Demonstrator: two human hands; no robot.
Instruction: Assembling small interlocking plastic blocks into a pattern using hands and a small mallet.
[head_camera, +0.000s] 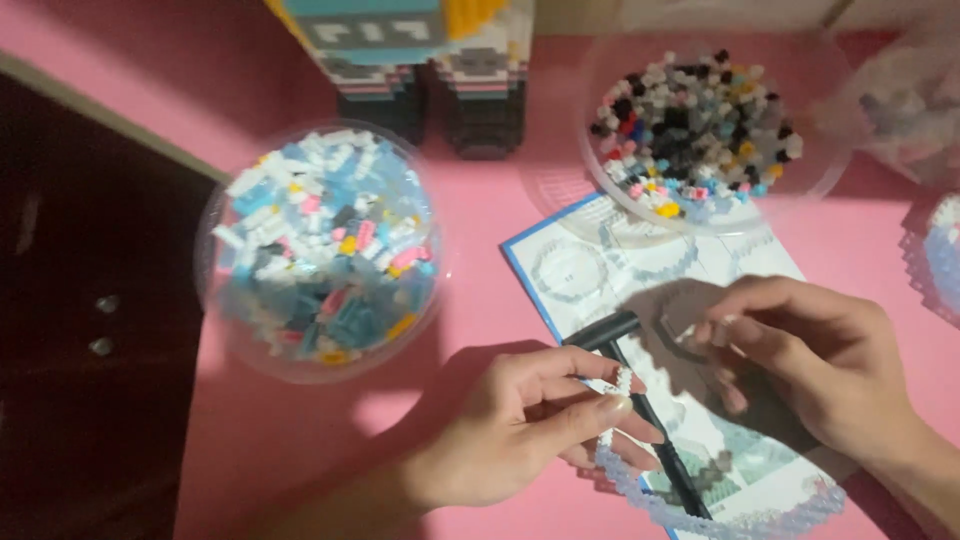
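Pink tabletop (500, 300), dimly lit, edged at far left by dark cabinet front (90, 330) with two small round knobs. Left of centre: clear round tub (318, 250) heaped with tiny building bricks, mostly white and pale blue, some pink and yellow. Behind it, at top edge: part-seen block-built model (420, 70), grey and dark lower courses, teal and yellow above. Centre foreground: left hand (530, 420), fingers curled narrow, thumb and forefinger pinching small white brick piece (622, 378). Just beside it: black hammer-shaped tool (640, 400) lying across blue-bordered instruction sheet (640, 260). Below the hands, at bottom edge: curved translucent brick assembly (720, 510), resting on sheet. Upper right: second clear tub (700, 130) holding mixed black, white, pink and blue bricks, touching top of sheet. Right foreground: right hand (810, 360), fingers bunched together over sheet, possibly nipping a small piece; blurred, cannot tell. Far right edge: further clear containers, indistinct. Step judged in hand: fitting one small brick. Next move calls for fine alignment and firm, square press.
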